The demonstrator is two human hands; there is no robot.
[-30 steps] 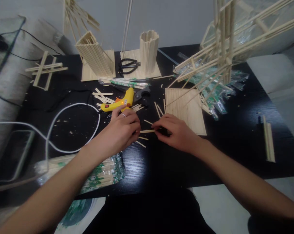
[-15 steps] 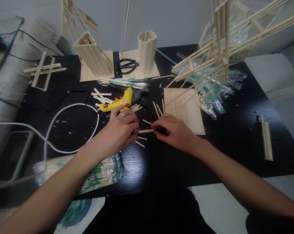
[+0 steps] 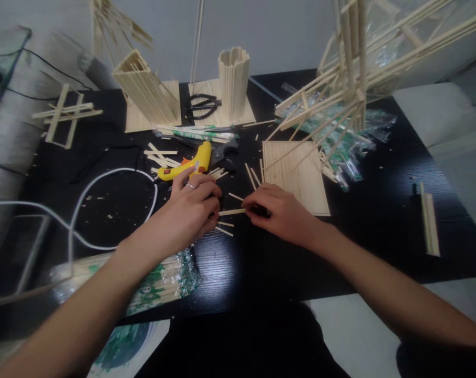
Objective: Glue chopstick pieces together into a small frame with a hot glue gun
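Between my two hands runs a short wooden stick (image 3: 232, 212), lying across the middle of the black table. My left hand (image 3: 194, 206) is closed over its left end, the fingertips partly hidden under the hand. The right end sits in the pinched thumb and fingers of my right hand (image 3: 270, 209). Several loose stick pieces (image 3: 224, 231) lie just below and beside my left hand. A yellow glue gun (image 3: 186, 164) rests right beyond my left fingers, with dark-handled pliers (image 3: 224, 152) beside it. The flat wooden panel (image 3: 295, 176) of sticks lies beyond my right hand.
Two stick-built towers, a slanted one (image 3: 145, 89) and an upright one (image 3: 233, 86), stand on bases at the back. A stick frame (image 3: 360, 100) leans at the right over plastic wrappers (image 3: 342, 139). A white cable (image 3: 82, 197) loops at the left, above a bag of sticks (image 3: 163, 283).
The view has shifted slightly, so everything sits a little further left. Both hands keep nearly the same place and hold on the stick.
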